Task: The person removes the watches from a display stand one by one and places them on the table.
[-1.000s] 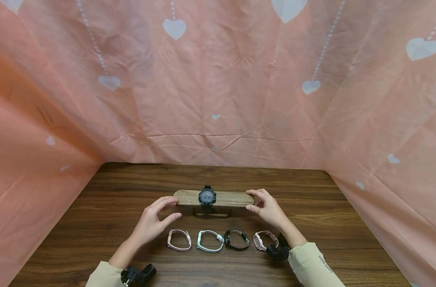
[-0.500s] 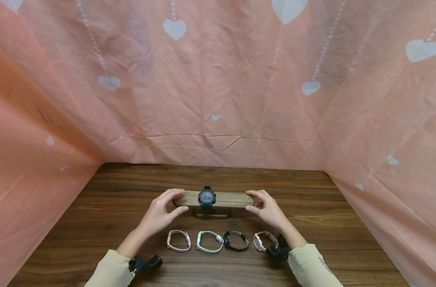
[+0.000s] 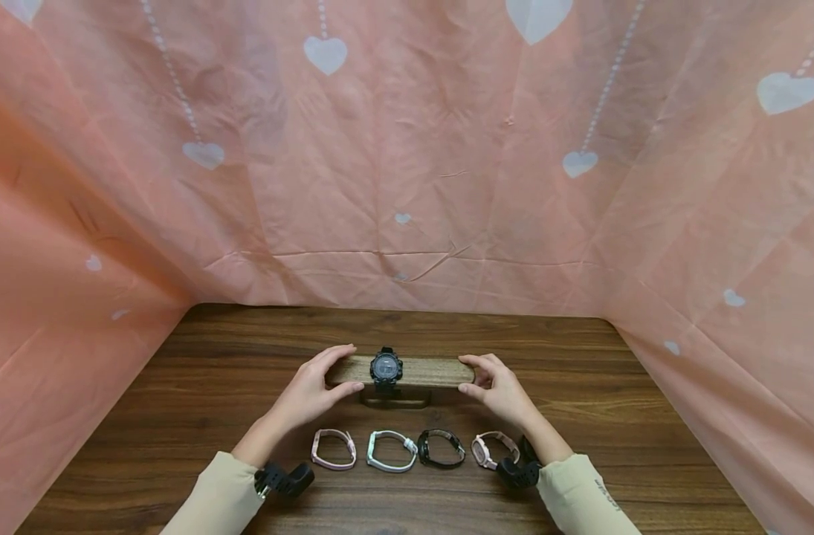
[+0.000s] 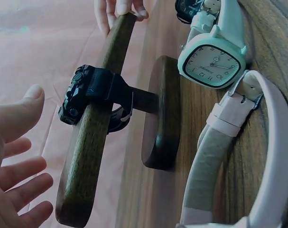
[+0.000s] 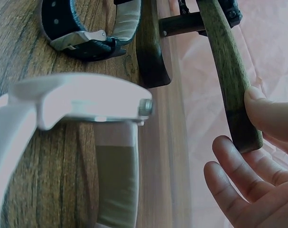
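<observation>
A wooden T-shaped watch stand [image 3: 433, 371] carries a black digital watch [image 3: 386, 367] strapped round its bar, left of the middle. At the bar's right end my right hand [image 3: 503, 390] grips the wood, thumb [image 5: 264, 107] on one face and fingers at the end. My left hand [image 3: 308, 390] is spread around the left end, thumb and fingers on either side in the head view. In the left wrist view a gap shows between the left thumb [image 4: 20, 111] and the bar. The stand's base [image 4: 162, 114] rests on the table.
Nearer me lie a pale pink watch [image 3: 334, 464], a mint watch [image 3: 392, 467], a black-strapped watch [image 3: 441, 464] and a light pink round watch [image 3: 482, 451], in a row on the wooden table [image 3: 380, 505]. Pink heart-print curtain [image 3: 407, 186] encloses the back and sides.
My left hand has moved right and slightly forward, further over the bar's left end. The right hand, the stand and the watches have stayed in place.
</observation>
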The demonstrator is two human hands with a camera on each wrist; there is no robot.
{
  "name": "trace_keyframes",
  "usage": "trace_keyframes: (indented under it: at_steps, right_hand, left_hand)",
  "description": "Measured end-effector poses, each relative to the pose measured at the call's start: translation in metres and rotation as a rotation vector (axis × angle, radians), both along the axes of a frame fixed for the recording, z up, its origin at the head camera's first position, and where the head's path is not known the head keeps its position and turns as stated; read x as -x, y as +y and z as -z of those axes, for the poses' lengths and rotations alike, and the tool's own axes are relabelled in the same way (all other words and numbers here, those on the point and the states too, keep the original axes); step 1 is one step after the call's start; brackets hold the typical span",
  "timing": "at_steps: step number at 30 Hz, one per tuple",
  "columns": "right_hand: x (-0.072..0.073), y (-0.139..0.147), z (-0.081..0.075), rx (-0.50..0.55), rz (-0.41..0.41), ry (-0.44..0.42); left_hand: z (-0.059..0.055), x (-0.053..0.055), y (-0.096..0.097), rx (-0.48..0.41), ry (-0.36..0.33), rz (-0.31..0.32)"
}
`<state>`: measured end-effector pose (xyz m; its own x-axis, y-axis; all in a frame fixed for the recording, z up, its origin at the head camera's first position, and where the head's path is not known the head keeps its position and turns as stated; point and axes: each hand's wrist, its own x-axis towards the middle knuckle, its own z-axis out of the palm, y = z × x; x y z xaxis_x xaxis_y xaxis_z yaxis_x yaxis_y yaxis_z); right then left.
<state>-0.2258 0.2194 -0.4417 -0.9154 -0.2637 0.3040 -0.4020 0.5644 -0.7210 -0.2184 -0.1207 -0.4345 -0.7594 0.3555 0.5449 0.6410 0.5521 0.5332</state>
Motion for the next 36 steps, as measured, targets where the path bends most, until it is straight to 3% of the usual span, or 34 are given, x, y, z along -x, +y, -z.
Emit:
trace_keyframes:
  at_steps: [11, 18, 28, 36]
  right_hand:
    - [0.0, -0.001, 0.0, 0.013, -0.013, 0.0]
    - [-0.001, -0.002, 0.0, 0.013, -0.012, -0.005]
    - [-0.001, -0.002, -0.001, 0.008, -0.008, -0.006]
    - [-0.001, -0.001, 0.0, 0.007, -0.004, -0.006]
  left_hand:
    - [-0.001, 0.006, 0.004, 0.066, -0.036, -0.02]
    - [-0.005, 0.008, 0.01, 0.105, -0.113, 0.003]
    - [-0.007, 0.012, 0.02, 0.186, -0.102, 0.0]
    - [-0.006, 0.017, 0.03, 0.202, -0.102, 0.002]
